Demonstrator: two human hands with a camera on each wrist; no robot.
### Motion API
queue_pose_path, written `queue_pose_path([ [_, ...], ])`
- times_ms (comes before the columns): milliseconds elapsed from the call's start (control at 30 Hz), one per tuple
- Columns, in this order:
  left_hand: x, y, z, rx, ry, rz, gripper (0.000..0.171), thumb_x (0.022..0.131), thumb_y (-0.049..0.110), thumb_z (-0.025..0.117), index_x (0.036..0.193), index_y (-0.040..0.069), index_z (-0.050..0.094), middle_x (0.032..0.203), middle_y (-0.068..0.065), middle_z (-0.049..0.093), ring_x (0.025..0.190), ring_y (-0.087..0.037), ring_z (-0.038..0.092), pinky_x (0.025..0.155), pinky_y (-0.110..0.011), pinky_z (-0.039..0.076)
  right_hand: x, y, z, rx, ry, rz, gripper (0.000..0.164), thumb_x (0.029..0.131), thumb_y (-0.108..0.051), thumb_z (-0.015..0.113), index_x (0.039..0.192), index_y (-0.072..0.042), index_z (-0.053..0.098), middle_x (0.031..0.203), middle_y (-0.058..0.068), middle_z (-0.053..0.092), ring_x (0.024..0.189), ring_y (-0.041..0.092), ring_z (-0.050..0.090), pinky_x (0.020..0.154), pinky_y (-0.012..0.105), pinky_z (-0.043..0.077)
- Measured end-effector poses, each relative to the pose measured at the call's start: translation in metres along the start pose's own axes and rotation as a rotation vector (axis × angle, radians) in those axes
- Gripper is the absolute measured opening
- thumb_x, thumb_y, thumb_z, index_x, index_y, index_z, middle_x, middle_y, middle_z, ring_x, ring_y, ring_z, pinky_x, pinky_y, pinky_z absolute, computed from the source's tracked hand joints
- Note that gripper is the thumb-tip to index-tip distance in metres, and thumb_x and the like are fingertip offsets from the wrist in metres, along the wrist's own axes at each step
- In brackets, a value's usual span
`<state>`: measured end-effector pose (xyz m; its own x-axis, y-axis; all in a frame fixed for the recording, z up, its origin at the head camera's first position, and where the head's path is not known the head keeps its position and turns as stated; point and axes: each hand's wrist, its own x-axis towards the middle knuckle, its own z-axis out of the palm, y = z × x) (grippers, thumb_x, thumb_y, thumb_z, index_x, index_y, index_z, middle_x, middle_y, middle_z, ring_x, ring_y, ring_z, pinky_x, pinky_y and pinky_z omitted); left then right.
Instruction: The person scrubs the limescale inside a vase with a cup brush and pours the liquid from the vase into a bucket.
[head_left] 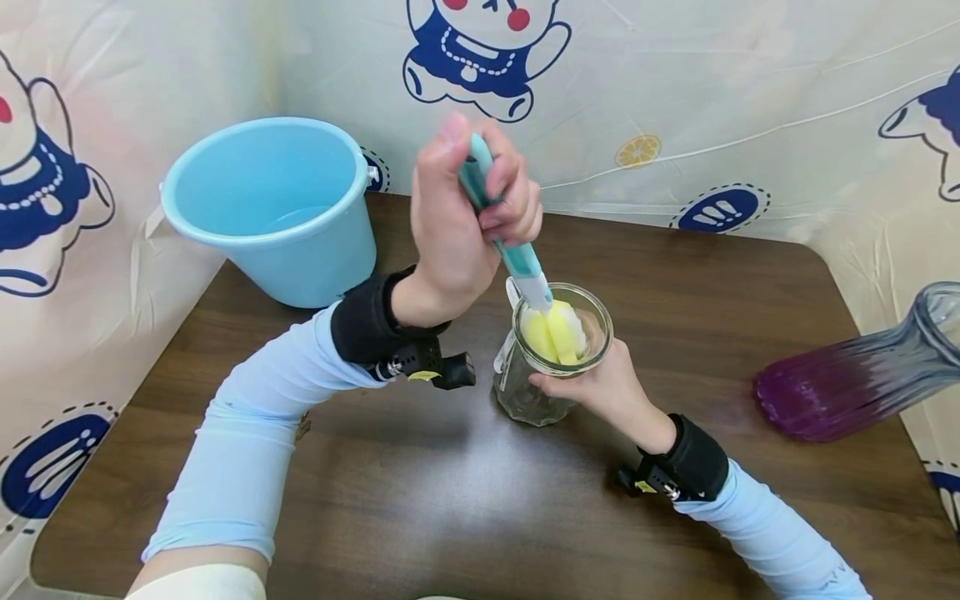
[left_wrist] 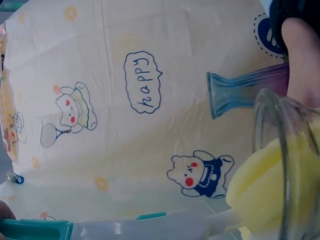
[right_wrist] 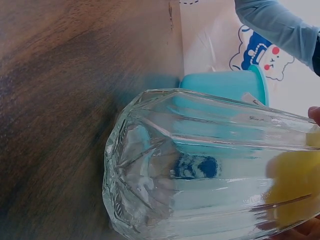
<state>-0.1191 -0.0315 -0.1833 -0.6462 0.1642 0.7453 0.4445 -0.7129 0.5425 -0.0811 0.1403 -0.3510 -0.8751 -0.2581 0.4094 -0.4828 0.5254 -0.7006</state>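
Observation:
My left hand grips the teal handle of a sponge bottle brush from above, its fingers curled round it. The brush slants down, and its yellow and white sponge head is inside the mouth of a clear glass vase. My right hand holds the vase near its rim, thumb at the near side. In the right wrist view, the ribbed glass shows the yellow sponge at its upper end. A white tag hangs at the vase's left side.
A light blue bucket stands at the back left of the brown wooden table. To the right is an upright glass vase, purple below and bluish above. Patterned cloth hangs behind the table.

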Motion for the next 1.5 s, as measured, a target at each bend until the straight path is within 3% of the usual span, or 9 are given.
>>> queue_pose_path([
  [200,-0.006,-0.017,-0.002,0.012,0.044,-0.064,0.038,0.090,0.015,0.011,0.059,0.014,0.033,0.044,0.005,0.026,0.034,-0.010,0.020,0.033,-0.025,0.017,0.001,0.001,0.000,-0.009,0.008,-0.010,0.078,0.053,-0.022,0.086,0.117,-0.001,0.049,0.101,0.008,0.062,0.087,0.016,0.057,0.074,0.030,0.047],
  [333,-0.018,-0.035,-0.003,0.046,0.060,-0.165,0.037,0.091,0.014,0.015,0.060,0.014,0.034,0.046,0.008,0.028,0.035,-0.012,0.020,0.034,-0.026,0.019,0.001,0.000,0.000,0.005,0.014,0.001,0.078,0.053,-0.022,0.087,0.118,0.000,0.049,0.102,0.008,0.063,0.086,0.015,0.057,0.073,0.028,0.046],
  [500,-0.034,-0.052,-0.006,0.119,0.067,-0.276,0.034,0.093,0.018,0.021,0.063,0.009,0.033,0.048,0.007,0.029,0.037,-0.016,0.021,0.038,-0.026,0.022,0.001,-0.001,0.002,0.026,0.005,-0.001,0.077,0.054,-0.021,0.086,0.118,0.001,0.048,0.102,0.010,0.062,0.085,0.017,0.057,0.071,0.034,0.047],
  [700,-0.039,-0.057,-0.006,0.126,0.023,-0.355,0.034,0.095,0.018,0.022,0.065,0.005,0.032,0.050,0.004,0.029,0.040,-0.018,0.023,0.041,-0.026,0.024,0.001,-0.001,0.002,0.024,0.024,-0.017,0.078,0.054,-0.020,0.085,0.119,0.002,0.048,0.102,0.012,0.062,0.086,0.021,0.058,0.073,0.036,0.047],
  [900,-0.034,-0.053,-0.005,0.101,-0.019,-0.429,0.034,0.092,0.013,0.022,0.060,0.004,0.032,0.048,0.000,0.029,0.040,-0.019,0.026,0.042,-0.027,0.025,0.002,0.000,0.001,0.027,0.031,-0.018,0.080,0.053,-0.021,0.085,0.119,0.003,0.047,0.104,0.013,0.061,0.089,0.021,0.057,0.076,0.039,0.047],
  [1067,-0.030,-0.047,-0.005,0.066,-0.034,-0.411,0.028,0.086,0.007,0.023,0.059,0.004,0.030,0.048,0.002,0.028,0.040,-0.018,0.023,0.041,-0.026,0.022,0.003,-0.001,0.002,0.043,0.026,-0.021,0.079,0.054,-0.020,0.086,0.119,0.003,0.048,0.103,0.013,0.061,0.087,0.020,0.057,0.074,0.038,0.048],
  [1333,-0.016,-0.028,0.000,-0.002,-0.085,-0.279,0.031,0.083,0.005,0.016,0.056,0.010,0.029,0.045,0.004,0.025,0.036,-0.016,0.019,0.037,-0.028,0.017,0.003,-0.002,0.000,0.051,0.008,0.047,0.078,0.054,-0.020,0.086,0.119,0.000,0.048,0.102,0.009,0.062,0.086,0.015,0.056,0.073,0.025,0.045],
  [1500,-0.009,-0.012,0.003,-0.041,-0.088,-0.211,0.028,0.082,0.004,0.013,0.056,0.003,0.023,0.044,0.000,0.021,0.035,-0.014,0.018,0.036,-0.026,0.015,0.003,-0.002,-0.001,0.035,0.008,0.033,0.079,0.054,-0.020,0.086,0.120,0.001,0.047,0.106,0.009,0.061,0.090,0.014,0.056,0.076,0.023,0.045],
])
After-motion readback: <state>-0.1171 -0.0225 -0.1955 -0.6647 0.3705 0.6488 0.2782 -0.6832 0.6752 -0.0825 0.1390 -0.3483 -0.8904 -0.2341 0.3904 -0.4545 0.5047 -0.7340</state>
